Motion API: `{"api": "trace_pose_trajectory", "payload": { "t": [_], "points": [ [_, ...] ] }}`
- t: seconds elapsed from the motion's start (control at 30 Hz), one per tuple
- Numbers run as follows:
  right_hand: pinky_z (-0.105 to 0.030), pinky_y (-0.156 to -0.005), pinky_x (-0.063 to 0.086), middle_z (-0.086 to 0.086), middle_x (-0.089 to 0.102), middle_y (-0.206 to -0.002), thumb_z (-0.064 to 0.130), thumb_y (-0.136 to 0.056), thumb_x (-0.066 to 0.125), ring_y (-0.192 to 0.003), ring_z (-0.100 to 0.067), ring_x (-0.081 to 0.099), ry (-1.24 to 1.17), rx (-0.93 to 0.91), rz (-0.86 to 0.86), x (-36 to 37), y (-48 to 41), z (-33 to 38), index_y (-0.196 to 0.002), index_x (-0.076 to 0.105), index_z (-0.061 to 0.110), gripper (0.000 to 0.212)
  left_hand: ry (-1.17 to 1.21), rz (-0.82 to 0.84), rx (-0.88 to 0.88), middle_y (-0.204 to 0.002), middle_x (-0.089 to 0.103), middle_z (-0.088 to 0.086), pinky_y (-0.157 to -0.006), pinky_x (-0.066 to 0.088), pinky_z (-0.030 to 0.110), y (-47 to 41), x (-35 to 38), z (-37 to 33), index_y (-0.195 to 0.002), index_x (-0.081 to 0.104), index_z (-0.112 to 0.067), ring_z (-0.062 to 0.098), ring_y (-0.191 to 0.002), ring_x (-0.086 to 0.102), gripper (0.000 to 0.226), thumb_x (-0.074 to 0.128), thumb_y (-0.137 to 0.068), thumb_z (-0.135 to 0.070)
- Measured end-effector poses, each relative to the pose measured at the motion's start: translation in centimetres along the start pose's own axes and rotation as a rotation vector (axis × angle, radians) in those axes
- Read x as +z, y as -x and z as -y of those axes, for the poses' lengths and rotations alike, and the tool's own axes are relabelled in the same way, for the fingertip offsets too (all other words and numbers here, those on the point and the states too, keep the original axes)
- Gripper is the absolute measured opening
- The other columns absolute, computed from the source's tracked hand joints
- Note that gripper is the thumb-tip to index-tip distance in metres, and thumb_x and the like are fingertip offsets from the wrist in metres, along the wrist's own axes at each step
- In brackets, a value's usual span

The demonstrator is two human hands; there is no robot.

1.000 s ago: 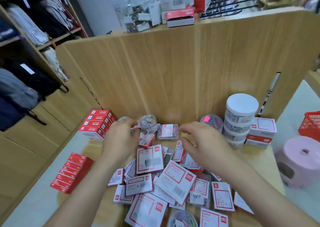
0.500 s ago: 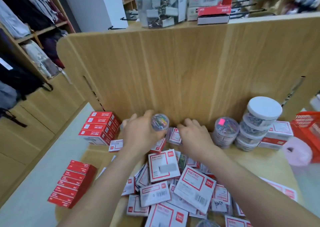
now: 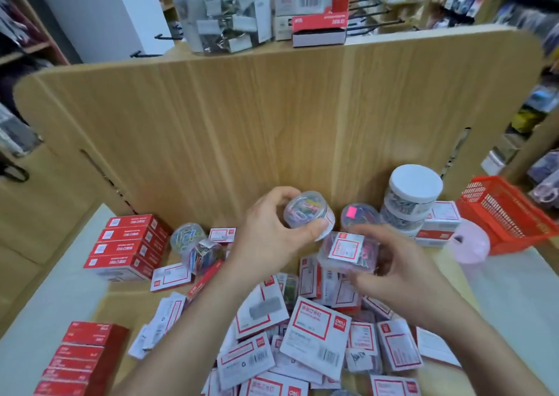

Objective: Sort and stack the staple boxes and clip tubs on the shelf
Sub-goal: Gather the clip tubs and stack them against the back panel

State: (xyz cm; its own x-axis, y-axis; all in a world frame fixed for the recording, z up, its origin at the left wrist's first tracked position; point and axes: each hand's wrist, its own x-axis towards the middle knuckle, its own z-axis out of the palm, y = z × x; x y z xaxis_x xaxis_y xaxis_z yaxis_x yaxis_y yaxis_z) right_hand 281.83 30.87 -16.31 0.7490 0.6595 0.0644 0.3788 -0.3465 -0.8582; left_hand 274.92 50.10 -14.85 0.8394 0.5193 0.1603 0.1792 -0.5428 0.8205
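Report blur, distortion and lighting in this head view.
Head view: fisheye bows the wooden back panel; left hand and its clear clip tub slightly motion-smeared; far shelves soft; lighting even, soft shadows only; white staple box label fairly sharp.

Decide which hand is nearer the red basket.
Right. The right hand sits left of the red basket, holding a small box; the left hand is farther left, gripping a round tub.

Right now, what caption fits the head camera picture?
Left hand holds a round clip tub, right hand a labelled clear box.
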Motion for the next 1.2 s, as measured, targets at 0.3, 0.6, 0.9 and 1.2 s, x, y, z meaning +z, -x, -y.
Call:
{"api": "trace_pose_trajectory", "payload": {
  "t": [0.3, 0.6, 0.9, 1.2],
  "points": [
    [-0.021, -0.064, 0.052, -0.004, 0.071, -0.100, -0.015, -0.069, 0.069, -0.078, -0.013, 0.070, -0.226, 0.064, -0.112, -2.4, 2.8, -2.9, -0.100, 0.060, 0.032, 0.057, -0.244, -0.024, 0.110, -0.091, 0.059, -0.011, -0.070, 0.043, 0.032, -0.7, 5.6, -3.6, -0.095, 0.043, -0.031, 0.014, -0.084, 0.056, 0.049, 0.078, -0.067, -0.052],
    [-0.023, -0.066, 0.056, -0.003, 0.075, -0.090, -0.014, -0.075, 0.070, -0.080, -0.018, 0.072, -0.393, 0.144, -0.148, -3.2, 3.7, -4.8, -0.094, 0.055, 0.014, 0.036, -0.333, 0.061, 0.153, -0.101, 0.062, -0.007, -0.065, 0.034, 0.026, -0.2, 6.7, -3.6, -0.106, 0.040, -0.029, 0.019, -0.087, 0.058, 0.052, 0.079, -0.072, -0.038],
    [-0.027, -0.065, 0.057, 0.004, 0.074, -0.093, -0.003, -0.075, 0.075, -0.082, -0.017, 0.072, -0.386, 0.187, -0.194, -3.7, 4.0, -5.9, -0.093, 0.055, 0.012, 0.032, -0.368, 0.045, 0.224, -0.120, 0.060, -0.002, -0.082, 0.049, 0.033, 0.3, 7.0, -3.3, -0.131, 0.034, -0.031, 0.023, -0.105, 0.059, 0.071, 0.076, -0.075, -0.029],
    [-0.048, -0.071, 0.057, 0.012, 0.071, -0.091, 0.006, -0.073, 0.077, -0.073, -0.017, 0.069, -0.130, 0.226, -0.261, -4.8, 3.9, -7.9, -0.092, 0.056, 0.029, 0.037, -0.667, 0.480, 0.436, -0.103, 0.062, -0.010, -0.083, 0.045, 0.034, 3.8, 7.7, -2.9, -0.102, 0.057, -0.029, 0.013, -0.106, 0.048, 0.024, 0.054, -0.086, -0.047]
  ]
}}
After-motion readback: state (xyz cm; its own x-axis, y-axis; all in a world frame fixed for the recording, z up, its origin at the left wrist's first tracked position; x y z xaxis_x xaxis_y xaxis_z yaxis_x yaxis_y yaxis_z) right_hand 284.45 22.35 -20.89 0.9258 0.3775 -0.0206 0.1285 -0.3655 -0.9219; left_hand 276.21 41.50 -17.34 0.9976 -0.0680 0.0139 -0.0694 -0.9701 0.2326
